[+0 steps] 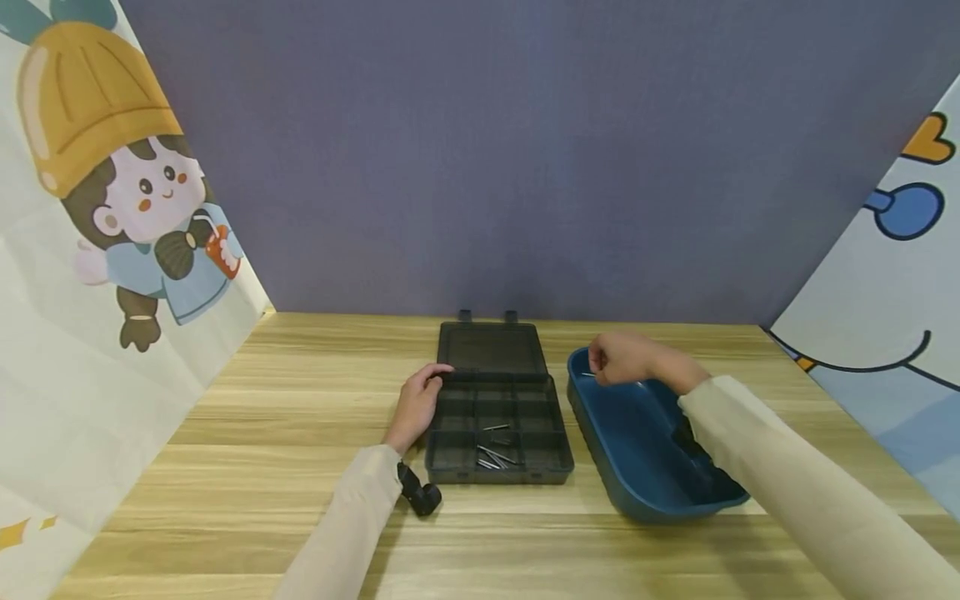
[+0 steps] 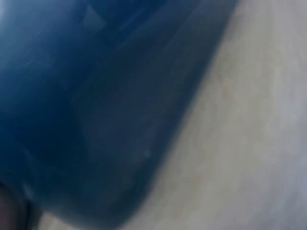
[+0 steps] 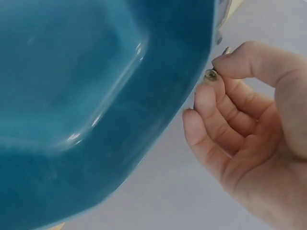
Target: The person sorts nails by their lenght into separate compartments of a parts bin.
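Observation:
A dark, see-through compartment box (image 1: 453,456) lies with its lid (image 1: 491,346) folded back on the table. Several thin metal screws (image 1: 495,458) lie in its front middle compartment, and others are in the one behind. My left hand (image 1: 415,406) rests against the box's left side, fingers near the hinge. Over the far left end of the blue bin (image 1: 637,433), my right hand (image 1: 626,358) pinches a small metal screw (image 3: 211,75) between thumb and fingertips; its round head shows in the right wrist view. The left wrist view is blurred, filled by a dark blue surface (image 2: 96,120).
The bin stands right of the box on a wood-grain table (image 1: 322,375), a narrow gap between them. A grey-blue panel (image 1: 525,167) rises behind, with printed cloth walls at left (image 1: 45,317) and right (image 1: 900,333). A black wrist camera (image 1: 420,492) sits by my left wrist.

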`<state>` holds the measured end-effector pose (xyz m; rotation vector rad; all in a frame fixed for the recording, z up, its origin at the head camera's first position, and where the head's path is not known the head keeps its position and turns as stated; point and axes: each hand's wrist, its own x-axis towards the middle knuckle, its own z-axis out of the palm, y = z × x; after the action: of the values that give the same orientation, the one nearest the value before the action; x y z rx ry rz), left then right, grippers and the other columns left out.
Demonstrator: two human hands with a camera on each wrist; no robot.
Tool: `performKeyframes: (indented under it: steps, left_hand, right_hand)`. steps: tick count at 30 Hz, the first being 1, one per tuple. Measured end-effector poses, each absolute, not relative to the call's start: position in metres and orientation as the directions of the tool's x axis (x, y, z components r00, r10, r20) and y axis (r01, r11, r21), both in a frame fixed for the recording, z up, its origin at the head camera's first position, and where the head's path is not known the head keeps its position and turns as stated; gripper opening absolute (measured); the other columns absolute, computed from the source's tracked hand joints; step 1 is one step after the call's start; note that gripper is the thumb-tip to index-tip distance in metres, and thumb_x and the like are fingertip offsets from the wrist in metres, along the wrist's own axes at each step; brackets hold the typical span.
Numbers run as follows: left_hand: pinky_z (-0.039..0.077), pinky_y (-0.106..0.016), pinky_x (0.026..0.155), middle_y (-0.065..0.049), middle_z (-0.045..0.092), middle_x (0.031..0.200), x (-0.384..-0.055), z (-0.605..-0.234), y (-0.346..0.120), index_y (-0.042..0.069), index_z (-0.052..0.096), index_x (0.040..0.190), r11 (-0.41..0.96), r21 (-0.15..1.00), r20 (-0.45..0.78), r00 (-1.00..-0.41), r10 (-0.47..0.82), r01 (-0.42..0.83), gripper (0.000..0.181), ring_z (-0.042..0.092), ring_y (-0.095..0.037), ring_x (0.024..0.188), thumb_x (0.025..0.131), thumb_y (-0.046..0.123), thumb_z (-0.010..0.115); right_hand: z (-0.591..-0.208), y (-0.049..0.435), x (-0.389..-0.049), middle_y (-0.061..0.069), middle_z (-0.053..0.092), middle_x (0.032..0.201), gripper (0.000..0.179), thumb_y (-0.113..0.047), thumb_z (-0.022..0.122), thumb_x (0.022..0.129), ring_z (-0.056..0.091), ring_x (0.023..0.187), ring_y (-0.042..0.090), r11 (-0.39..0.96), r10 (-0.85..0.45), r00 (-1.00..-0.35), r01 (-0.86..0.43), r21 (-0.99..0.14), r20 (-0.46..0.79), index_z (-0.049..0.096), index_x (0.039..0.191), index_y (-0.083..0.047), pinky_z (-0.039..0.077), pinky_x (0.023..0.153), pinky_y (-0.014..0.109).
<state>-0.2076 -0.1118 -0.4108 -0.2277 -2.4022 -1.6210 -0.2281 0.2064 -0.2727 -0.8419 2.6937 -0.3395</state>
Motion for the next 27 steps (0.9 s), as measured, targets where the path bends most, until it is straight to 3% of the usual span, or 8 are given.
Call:
performKeyframes:
  steps: [5, 13, 27]
  left_hand:
    - [0.041, -0.034, 0.079, -0.017, 0.063, 0.112, -0.208, -0.412, -0.112, 0.003, 0.064, 0.116, 0.375, 0.892, 0.277, -0.961, -0.008, 0.253, 0.030, 0.047, -0.019, 0.076, 0.097, 0.005, 0.042]
    - [0.043, -0.042, 0.091, -0.016, 0.062, 0.123, -0.208, -0.413, -0.112, 0.003, 0.065, 0.115, 0.365, 0.895, 0.283, -0.959, -0.019, 0.257, 0.029, 0.054, -0.025, 0.097, 0.096, 0.005, 0.043]
    - [0.042, -0.036, 0.085, -0.016, 0.063, 0.118, -0.206, -0.411, -0.112, 0.002, 0.064, 0.115, 0.370, 0.888, 0.298, -0.954, -0.013, 0.272, 0.029, 0.052, -0.024, 0.087, 0.096, 0.003, 0.043]
  right_hand:
    - [-0.274, 0.190, -0.227, -0.003, 0.048, 0.063, 0.013, -0.003, 0.058, 0.081, 0.038, 0.055, 0.010, 0.783, -0.610, -0.771, -0.552, -0.285, -0.183, 0.057, 0.072, -0.012, 0.034, 0.058, 0.027]
    - [-0.285, 0.163, -0.218, -0.001, 0.053, 0.067, 0.010, -0.002, 0.058, 0.084, 0.039, 0.056, 0.010, 0.740, -0.650, -0.736, -0.558, -0.375, -0.188, 0.060, 0.077, -0.008, 0.036, 0.057, 0.026]
    - [-0.294, 0.119, -0.208, -0.003, 0.054, 0.066, 0.011, -0.003, 0.061, 0.084, 0.039, 0.054, 0.008, 0.704, -0.695, -0.697, -0.608, -0.367, -0.178, 0.061, 0.077, -0.012, 0.036, 0.056, 0.023]
